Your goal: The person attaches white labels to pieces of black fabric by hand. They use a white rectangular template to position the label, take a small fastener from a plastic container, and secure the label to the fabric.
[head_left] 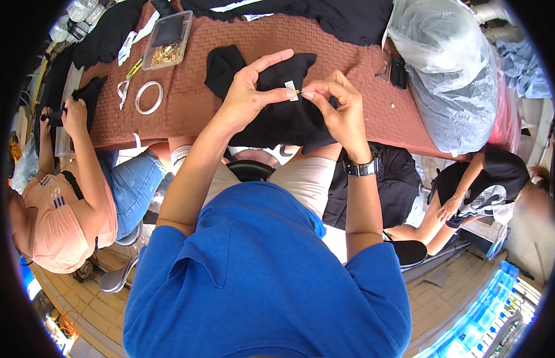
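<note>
A black garment (pixel 262 126) lies over the near edge of the table, with a small white label (pixel 290 90) on it. My left hand (pixel 249 92) grips the garment, its thumb pressed at the label and its index finger stretched out above. Its other fingers are mostly hidden. Just to the right, my right hand (pixel 338 102) is closed in a pinch beside the label. At its fingertips shows a small gold-coloured pin (pixel 299 92), too tiny to see in full. The two hands almost meet over the cloth.
A brown textured cloth (pixel 188 113) covers the table. On it lie a clear box (pixel 147 58) of gold-coloured pieces, a yellow cutter (pixel 134 69), a white ring (pixel 149 98) and a big plastic bag (pixel 447 77). Co-workers sit left (pixel 69 209) and right (pixel 498 173).
</note>
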`<action>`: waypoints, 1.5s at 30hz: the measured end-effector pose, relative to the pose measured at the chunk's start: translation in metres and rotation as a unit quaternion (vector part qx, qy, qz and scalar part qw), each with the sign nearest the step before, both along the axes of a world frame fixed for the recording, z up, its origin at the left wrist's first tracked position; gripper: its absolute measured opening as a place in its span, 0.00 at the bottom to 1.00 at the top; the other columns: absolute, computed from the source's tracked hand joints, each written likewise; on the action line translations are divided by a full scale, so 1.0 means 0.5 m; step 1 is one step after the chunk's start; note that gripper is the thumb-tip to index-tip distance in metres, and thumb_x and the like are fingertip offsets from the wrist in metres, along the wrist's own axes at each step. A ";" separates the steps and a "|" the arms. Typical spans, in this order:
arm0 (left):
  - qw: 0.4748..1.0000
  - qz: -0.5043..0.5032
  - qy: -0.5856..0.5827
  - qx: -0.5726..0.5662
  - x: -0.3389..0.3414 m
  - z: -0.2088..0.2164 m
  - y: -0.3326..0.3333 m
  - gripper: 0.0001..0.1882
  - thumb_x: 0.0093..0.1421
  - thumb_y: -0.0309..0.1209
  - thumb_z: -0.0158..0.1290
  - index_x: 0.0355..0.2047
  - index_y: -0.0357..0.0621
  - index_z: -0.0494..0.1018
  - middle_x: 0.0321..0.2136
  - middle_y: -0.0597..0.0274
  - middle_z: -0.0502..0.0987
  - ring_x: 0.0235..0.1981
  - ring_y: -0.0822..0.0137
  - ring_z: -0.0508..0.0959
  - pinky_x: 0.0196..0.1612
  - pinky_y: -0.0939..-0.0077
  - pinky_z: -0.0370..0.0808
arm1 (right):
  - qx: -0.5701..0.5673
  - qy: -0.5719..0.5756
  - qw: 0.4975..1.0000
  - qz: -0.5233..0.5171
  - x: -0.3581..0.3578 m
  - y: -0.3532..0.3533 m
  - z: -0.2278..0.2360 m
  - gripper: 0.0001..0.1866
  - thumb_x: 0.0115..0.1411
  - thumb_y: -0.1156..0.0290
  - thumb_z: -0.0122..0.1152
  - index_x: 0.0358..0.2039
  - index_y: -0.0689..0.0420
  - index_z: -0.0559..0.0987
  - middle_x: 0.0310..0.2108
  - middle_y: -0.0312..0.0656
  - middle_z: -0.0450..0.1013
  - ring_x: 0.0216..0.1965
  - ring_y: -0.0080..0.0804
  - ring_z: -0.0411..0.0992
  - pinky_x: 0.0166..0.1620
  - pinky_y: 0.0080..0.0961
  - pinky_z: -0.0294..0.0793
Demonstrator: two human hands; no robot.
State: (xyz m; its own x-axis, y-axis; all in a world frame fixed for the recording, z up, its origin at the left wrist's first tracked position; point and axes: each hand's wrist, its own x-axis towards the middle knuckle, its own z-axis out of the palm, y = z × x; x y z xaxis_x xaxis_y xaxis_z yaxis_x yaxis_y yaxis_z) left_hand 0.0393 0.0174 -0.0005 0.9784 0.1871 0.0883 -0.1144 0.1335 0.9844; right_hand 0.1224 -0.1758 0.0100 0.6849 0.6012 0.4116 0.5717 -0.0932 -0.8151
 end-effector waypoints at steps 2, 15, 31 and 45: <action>1.000 0.004 -0.001 0.001 0.001 -0.001 0.000 0.36 0.54 0.18 0.65 0.64 0.37 0.68 0.58 0.60 0.74 0.53 0.73 0.76 0.56 0.77 0.76 | -0.002 0.020 1.000 -0.006 0.001 0.001 -0.004 0.06 0.58 0.80 0.68 0.35 0.57 0.87 0.27 0.35 0.73 0.28 0.24 0.71 0.32 0.23 0.70; 0.992 0.095 0.006 0.083 0.002 0.001 -0.018 0.35 0.52 0.21 0.67 0.62 0.39 0.71 0.56 0.58 0.77 0.56 0.71 0.75 0.60 0.75 0.70 | 0.014 0.003 0.995 -0.098 -0.064 0.040 0.003 0.12 0.62 0.83 0.61 0.47 0.63 0.79 0.36 0.51 0.81 0.38 0.40 0.82 0.41 0.30 0.80; 0.976 0.142 0.002 0.167 -0.001 -0.006 -0.016 0.35 0.49 0.20 0.66 0.61 0.40 0.72 0.57 0.54 0.77 0.60 0.65 0.74 0.64 0.71 0.66 | 0.166 -0.015 0.984 -0.057 -0.074 0.035 0.067 0.02 0.70 0.83 0.51 0.41 0.64 0.70 0.34 0.45 0.78 0.31 0.26 0.79 0.38 0.23 0.80; 0.993 0.076 -0.017 0.092 -0.004 0.010 -0.013 0.35 0.53 0.18 0.65 0.63 0.38 0.70 0.54 0.60 0.77 0.50 0.73 0.78 0.56 0.77 0.75 | 0.028 -0.016 0.997 -0.077 -0.046 -0.006 0.066 0.05 0.59 0.86 0.62 0.35 0.64 0.80 0.33 0.42 0.74 0.30 0.30 0.76 0.35 0.24 0.75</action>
State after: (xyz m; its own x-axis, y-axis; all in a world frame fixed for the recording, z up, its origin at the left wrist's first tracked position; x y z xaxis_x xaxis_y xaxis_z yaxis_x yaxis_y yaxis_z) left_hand 0.0373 0.0110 0.0047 0.9357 0.3103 0.1677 -0.1532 -0.0706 0.9857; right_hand 0.0992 -0.1788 0.0429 0.7529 0.4653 0.4655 0.5805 -0.1361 -0.8028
